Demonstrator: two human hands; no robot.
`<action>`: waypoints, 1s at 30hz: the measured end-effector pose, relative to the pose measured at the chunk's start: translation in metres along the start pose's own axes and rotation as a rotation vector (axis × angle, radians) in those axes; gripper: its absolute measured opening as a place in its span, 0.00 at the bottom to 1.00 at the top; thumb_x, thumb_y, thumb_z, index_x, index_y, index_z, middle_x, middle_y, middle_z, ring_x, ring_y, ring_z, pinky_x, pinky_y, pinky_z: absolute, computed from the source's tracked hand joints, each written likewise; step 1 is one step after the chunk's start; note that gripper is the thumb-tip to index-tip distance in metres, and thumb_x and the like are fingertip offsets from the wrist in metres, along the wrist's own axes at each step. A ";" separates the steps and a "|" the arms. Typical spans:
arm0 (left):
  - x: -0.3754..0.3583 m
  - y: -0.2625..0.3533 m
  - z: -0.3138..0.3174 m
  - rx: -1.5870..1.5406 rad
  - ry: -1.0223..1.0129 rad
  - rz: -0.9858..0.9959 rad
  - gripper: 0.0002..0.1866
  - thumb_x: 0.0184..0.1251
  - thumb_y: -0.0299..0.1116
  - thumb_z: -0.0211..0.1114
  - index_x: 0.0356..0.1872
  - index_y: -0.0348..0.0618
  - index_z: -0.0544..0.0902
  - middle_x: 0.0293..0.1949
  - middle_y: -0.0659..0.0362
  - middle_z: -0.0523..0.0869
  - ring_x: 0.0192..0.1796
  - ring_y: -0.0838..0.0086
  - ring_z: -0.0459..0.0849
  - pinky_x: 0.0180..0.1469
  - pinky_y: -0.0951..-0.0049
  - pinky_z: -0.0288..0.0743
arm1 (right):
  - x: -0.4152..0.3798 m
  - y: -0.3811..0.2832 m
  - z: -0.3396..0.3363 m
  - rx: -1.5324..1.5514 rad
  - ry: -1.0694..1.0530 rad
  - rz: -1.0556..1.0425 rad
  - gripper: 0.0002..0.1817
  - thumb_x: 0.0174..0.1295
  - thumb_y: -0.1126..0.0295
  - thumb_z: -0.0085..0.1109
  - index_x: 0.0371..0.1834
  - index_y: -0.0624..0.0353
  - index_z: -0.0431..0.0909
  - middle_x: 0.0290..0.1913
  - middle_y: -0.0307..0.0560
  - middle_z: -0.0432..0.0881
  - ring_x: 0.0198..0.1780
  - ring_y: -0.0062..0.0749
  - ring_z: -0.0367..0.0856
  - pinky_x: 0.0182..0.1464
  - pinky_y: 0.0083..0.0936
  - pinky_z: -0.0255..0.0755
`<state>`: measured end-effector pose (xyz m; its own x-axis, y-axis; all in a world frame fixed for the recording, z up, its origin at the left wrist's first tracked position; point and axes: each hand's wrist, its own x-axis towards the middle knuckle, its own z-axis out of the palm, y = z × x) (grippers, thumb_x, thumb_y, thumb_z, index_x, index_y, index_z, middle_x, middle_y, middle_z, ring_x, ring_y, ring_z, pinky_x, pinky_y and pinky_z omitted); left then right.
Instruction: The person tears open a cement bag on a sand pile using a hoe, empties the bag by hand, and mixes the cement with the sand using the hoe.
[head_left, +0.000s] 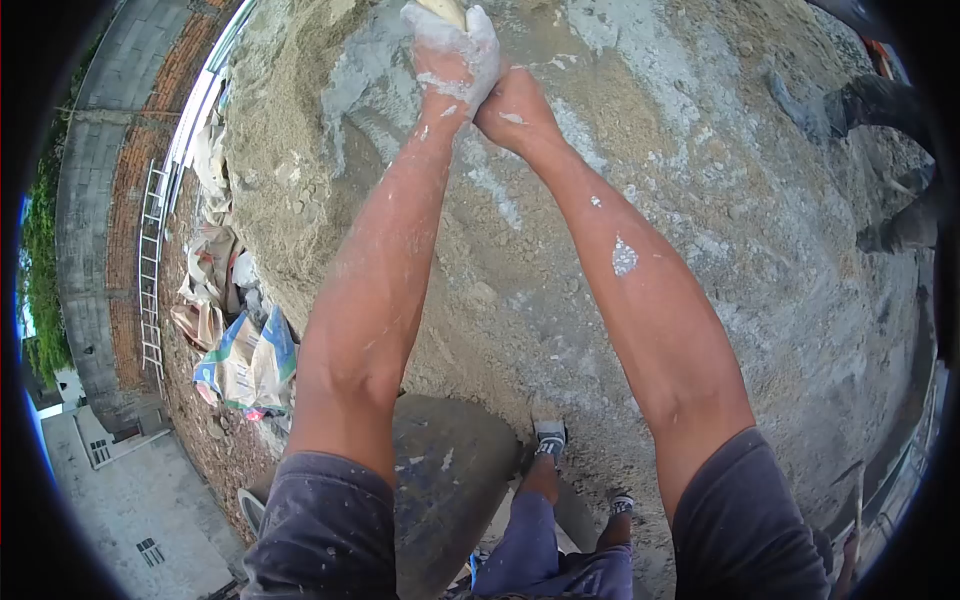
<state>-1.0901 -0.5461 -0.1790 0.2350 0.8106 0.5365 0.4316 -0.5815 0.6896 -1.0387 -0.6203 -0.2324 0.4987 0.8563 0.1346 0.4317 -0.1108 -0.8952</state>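
My left hand (458, 55), coated in pale grey cement, is closed around a light wooden handle (446, 10) at the top edge of the view. The rest of that handle is out of sight. Pressed against the left wrist, my right hand (515, 105) is closed, its fingers curled under and hidden, so what it grips does not show. Both arms stretch forward over a broad heap of sand (290, 140) streaked with grey cement powder (690, 80). White splashes dot the right forearm.
Torn cement bags (245, 360) lie left of the heap, near a ladder (152, 270) by a block wall (95, 230). Another person's dark boots (865, 105) stand at right. A dark rounded, cement-spotted surface (450, 480) is beside my feet (550, 440).
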 end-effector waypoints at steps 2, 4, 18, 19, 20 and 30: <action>-0.025 -0.060 0.057 0.260 -0.157 0.098 0.19 0.62 0.39 0.62 0.39 0.27 0.77 0.31 0.44 0.85 0.38 0.54 0.87 0.41 0.62 0.80 | -0.006 0.045 0.018 0.015 -0.010 0.093 0.19 0.55 0.62 0.63 0.39 0.70 0.82 0.33 0.62 0.85 0.39 0.52 0.86 0.42 0.39 0.77; -0.050 -0.122 0.106 0.564 -0.506 0.179 0.23 0.61 0.42 0.58 0.40 0.24 0.77 0.33 0.40 0.85 0.42 0.49 0.86 0.45 0.61 0.80 | -0.034 0.096 0.044 0.264 -0.101 0.401 0.12 0.58 0.65 0.61 0.32 0.67 0.79 0.27 0.53 0.81 0.28 0.39 0.79 0.29 0.36 0.68; -0.301 -0.111 0.105 0.479 -0.976 -0.572 0.25 0.55 0.40 0.61 0.47 0.26 0.75 0.40 0.39 0.86 0.45 0.53 0.88 0.44 0.62 0.82 | -0.250 0.149 0.003 0.440 -0.251 0.923 0.16 0.61 0.62 0.58 0.20 0.61 0.74 0.17 0.41 0.73 0.16 0.26 0.69 0.16 0.31 0.57; -0.312 -0.100 0.098 0.476 -1.046 -0.631 0.29 0.55 0.39 0.63 0.50 0.24 0.70 0.42 0.38 0.85 0.47 0.54 0.87 0.46 0.63 0.82 | -0.266 0.153 0.001 0.495 -0.257 0.949 0.16 0.62 0.62 0.58 0.21 0.61 0.74 0.17 0.42 0.74 0.16 0.25 0.69 0.16 0.31 0.57; -0.318 -0.088 0.095 0.472 -1.114 -0.691 0.33 0.54 0.38 0.64 0.53 0.22 0.64 0.44 0.38 0.85 0.49 0.54 0.87 0.48 0.63 0.82 | -0.281 0.156 -0.003 0.549 -0.265 0.974 0.15 0.62 0.62 0.58 0.21 0.61 0.75 0.17 0.42 0.74 0.16 0.25 0.70 0.16 0.31 0.58; -0.451 0.013 0.062 0.733 -1.580 -0.204 0.21 0.62 0.43 0.52 0.40 0.38 0.88 0.39 0.52 0.89 0.47 0.61 0.86 0.50 0.60 0.75 | -0.429 0.134 -0.108 0.774 -0.364 1.184 0.13 0.63 0.63 0.61 0.26 0.57 0.71 0.18 0.36 0.69 0.16 0.23 0.66 0.17 0.27 0.58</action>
<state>-1.1369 -0.9151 -0.4425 0.4855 0.4027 -0.7760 0.7237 -0.6831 0.0983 -1.1143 -1.0571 -0.3640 0.0029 0.5498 -0.8353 -0.6498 -0.6339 -0.4195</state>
